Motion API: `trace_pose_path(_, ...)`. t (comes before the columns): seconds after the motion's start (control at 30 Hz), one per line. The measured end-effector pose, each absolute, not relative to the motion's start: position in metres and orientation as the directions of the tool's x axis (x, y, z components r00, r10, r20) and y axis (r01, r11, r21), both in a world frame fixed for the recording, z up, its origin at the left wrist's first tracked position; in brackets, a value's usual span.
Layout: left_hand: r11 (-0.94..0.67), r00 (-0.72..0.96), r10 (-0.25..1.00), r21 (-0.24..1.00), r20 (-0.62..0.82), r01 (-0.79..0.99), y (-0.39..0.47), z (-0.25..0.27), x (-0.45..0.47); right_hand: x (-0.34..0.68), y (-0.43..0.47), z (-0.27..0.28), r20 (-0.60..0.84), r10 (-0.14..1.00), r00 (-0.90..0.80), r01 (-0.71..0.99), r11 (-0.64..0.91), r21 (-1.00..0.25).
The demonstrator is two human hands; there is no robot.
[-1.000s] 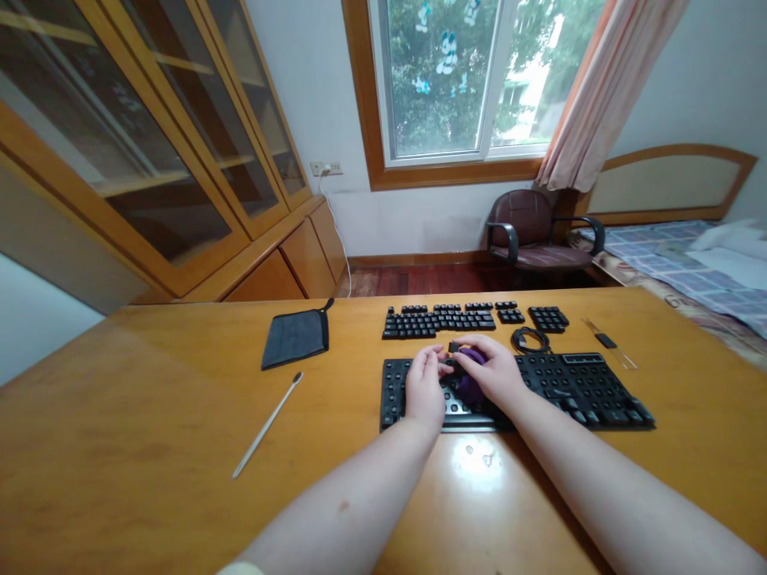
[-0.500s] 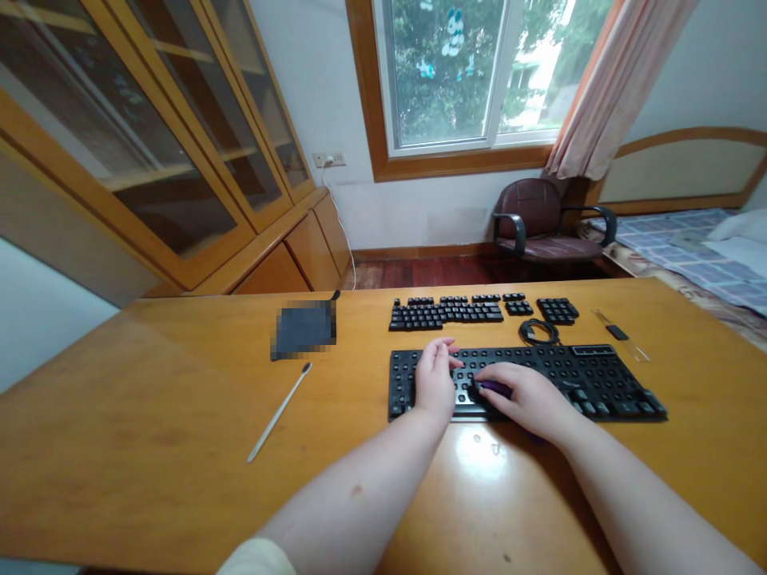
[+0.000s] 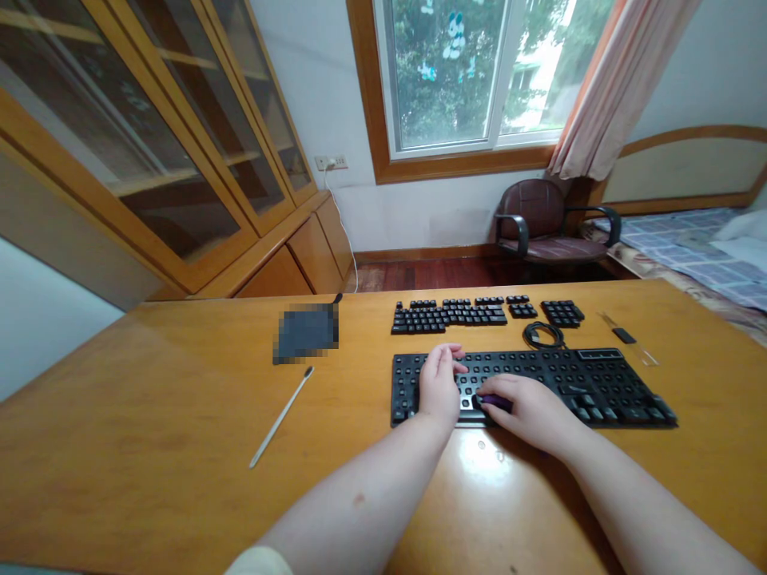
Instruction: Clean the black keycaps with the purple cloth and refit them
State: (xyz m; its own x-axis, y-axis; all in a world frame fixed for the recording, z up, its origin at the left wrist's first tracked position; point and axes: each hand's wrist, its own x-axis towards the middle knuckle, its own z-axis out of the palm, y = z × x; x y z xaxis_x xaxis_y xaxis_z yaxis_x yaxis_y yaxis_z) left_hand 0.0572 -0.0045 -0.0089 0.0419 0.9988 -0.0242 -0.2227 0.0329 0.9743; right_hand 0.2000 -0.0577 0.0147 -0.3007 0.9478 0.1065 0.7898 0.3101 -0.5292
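A black keyboard point(image 3: 542, 367) lies on the desk, most of its keycaps off and the bare switches showing. Over its left part, the edge of my left hand point(image 3: 439, 385) rests with the fingers loosely stretched and nothing visible in them. My right hand point(image 3: 524, 409) grips a small dark purple tool point(image 3: 497, 402) with a black end, low over the middle of the keyboard. Most of that tool is hidden by my fingers, so its kind is unclear. Behind the keyboard, loose black keycaps point(image 3: 476, 315) sit laid out in keyboard order.
A coiled black cable point(image 3: 543, 335) and a wire keycap puller point(image 3: 625, 335) lie behind the keyboard. To the left are a thin white long-handled brush point(image 3: 281, 417) and a dark blurred pouch point(image 3: 307, 331). Beyond the wooden desk point(image 3: 149, 447) stands a chair point(image 3: 542, 224).
The whole view has shifted slightly. My right hand and the purple tool sit a little lower over the keyboard. My left hand keeps its place on it.
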Motion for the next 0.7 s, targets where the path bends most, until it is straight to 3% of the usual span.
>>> trace_pose_path(0.7, 0.004, 0.049, 0.999, 0.982, 0.006, -0.188, -0.003, -0.0135, 0.0568, 0.1979, -0.0578, 0.0194, 0.106, 0.939, -0.327, 0.78, 0.332, -0.531)
